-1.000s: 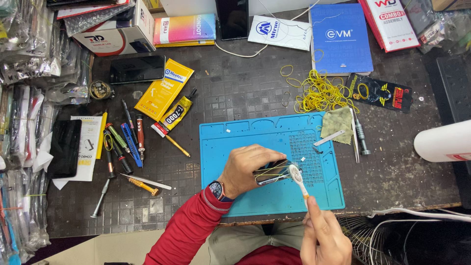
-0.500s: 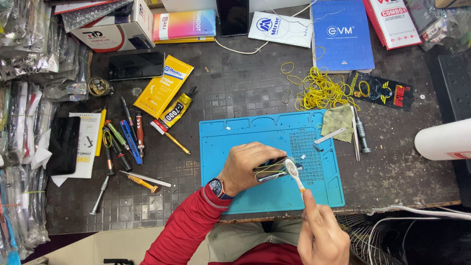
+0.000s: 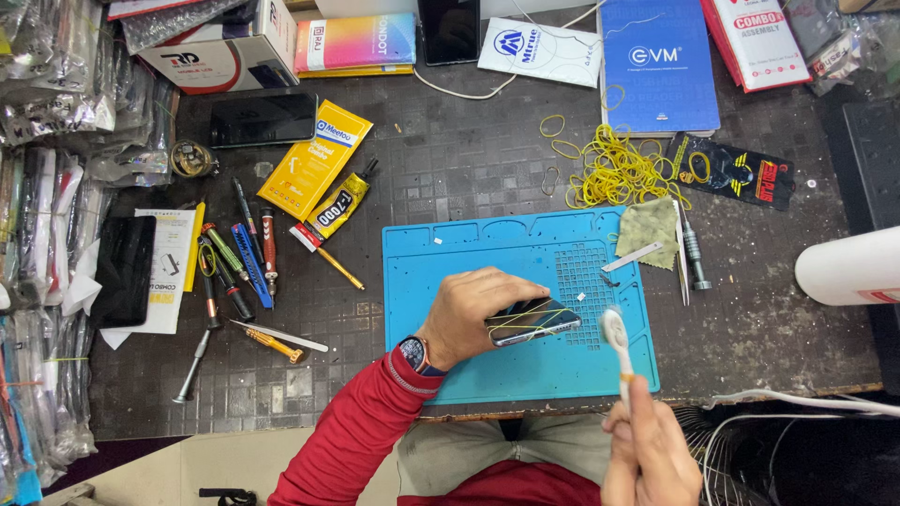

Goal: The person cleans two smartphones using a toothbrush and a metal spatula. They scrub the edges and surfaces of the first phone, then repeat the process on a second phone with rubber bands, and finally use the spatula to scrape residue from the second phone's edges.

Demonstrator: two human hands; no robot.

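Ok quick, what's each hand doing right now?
Left hand: closed on a phone wrapped in rubber bands.
Right hand: closed on a white brush.

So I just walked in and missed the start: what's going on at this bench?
A person in a red sleeve sits at a cluttered repair bench. The left hand holds a phone, bound with yellow rubber bands, on edge over a blue work mat. The right hand holds a white toothbrush just right of the phone, its head apart from it. Loose rubber bands, screwdrivers and a glue tube lie around the mat.
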